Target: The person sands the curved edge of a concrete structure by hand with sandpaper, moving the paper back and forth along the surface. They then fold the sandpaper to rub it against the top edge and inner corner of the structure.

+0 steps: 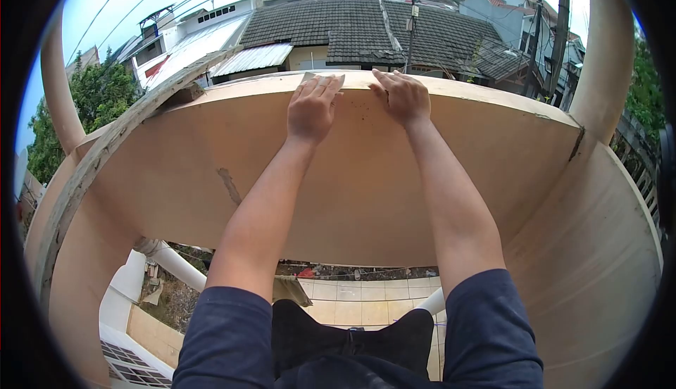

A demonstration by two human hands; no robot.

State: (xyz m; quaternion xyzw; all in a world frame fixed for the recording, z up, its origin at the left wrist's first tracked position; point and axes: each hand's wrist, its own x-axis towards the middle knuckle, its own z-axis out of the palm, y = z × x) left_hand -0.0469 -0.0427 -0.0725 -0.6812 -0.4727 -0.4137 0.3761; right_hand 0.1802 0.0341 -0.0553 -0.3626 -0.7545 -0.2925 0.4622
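Note:
Both arms reach forward to the top of a peach-painted parapet wall (pixel 359 178). My left hand (pixel 311 111) presses down on the ledge with its fingers together over a thin grey-brown sheet (pixel 308 77), which looks like sandpaper. Corners of that sheet stick out on both sides of the fingers; the rest is hidden under them. To its right, my right hand (pixel 405 99) lies over the same ledge, fingers stretched forward and thumb towards the left hand. I see nothing held in it. Small dark specks dot the wall face just below, between the two hands.
A pale curved strip (pixel 105 157) runs along the left side. Round columns (pixel 605 51) rise at both ends of the wall. Below are a tiled floor (pixel 366 311), a hanging cloth (pixel 292 290) and a white pipe (pixel 179 266). Tiled roofs (pixel 317 23) and wires lie beyond.

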